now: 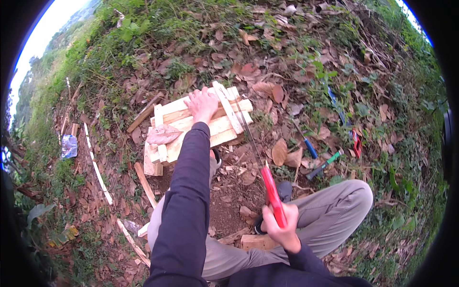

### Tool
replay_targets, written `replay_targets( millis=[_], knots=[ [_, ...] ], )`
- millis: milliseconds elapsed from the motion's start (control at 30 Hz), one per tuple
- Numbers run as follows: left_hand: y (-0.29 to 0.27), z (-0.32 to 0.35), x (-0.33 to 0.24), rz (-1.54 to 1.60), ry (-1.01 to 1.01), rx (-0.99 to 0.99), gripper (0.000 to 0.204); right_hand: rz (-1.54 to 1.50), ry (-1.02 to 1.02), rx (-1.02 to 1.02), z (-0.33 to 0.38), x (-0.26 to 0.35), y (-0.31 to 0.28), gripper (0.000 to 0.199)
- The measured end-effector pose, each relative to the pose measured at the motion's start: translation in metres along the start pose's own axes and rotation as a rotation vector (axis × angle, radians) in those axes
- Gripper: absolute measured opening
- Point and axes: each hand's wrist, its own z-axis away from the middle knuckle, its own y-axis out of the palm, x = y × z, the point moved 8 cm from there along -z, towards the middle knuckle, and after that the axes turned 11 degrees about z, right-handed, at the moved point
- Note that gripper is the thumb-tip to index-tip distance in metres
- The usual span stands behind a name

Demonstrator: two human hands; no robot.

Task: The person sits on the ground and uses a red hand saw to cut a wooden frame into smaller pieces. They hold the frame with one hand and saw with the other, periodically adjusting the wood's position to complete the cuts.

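Observation:
A wooden panel of pale planks [217,126] lies on the ground in front of me, with a narrow crosspiece [228,107] over its right end and a second strip [160,143] over its left. My left hand [202,104] rests on the planks at the upper middle, palm down, fingers spread. In my closed right hand [283,226] is the red handle of a handsaw [273,193]. Its thin blade slants up and left to the panel's right end, beside the crosspiece. Whether the teeth touch wood cannot be made out. A dry leaf [163,135] covers part of the left strip.
Right of the saw lie a blue-handled tool [310,148], a green-handled hammer [325,165] and a red-handled tool [357,142]. Wood strips [97,165] and a plastic bag [69,146] are on the left. A wood block [258,242] sits between my legs. Leaves and weeds cover the slope.

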Motion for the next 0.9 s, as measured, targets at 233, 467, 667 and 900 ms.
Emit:
replay_targets(
  millis=[233,467,667,900],
  knots=[
    [0.005,-0.003,0.01,-0.011,-0.007,0.016,0.043,0.018,-0.018,0.06,0.017,-0.009,-0.007,0.018],
    [0.008,-0.005,0.017,0.016,-0.055,0.043,0.046,-0.095,0.184,0.061,-0.029,-0.027,0.011,0.029],
    [0.005,-0.001,0.01,0.004,-0.04,0.067,0.047,-0.006,0.114,0.166,0.022,-0.007,-0.028,0.022],
    [0.004,0.001,0.01,0.016,-0.023,0.018,0.046,0.003,0.165,0.054,0.035,-0.017,-0.031,0.024]
  ],
)
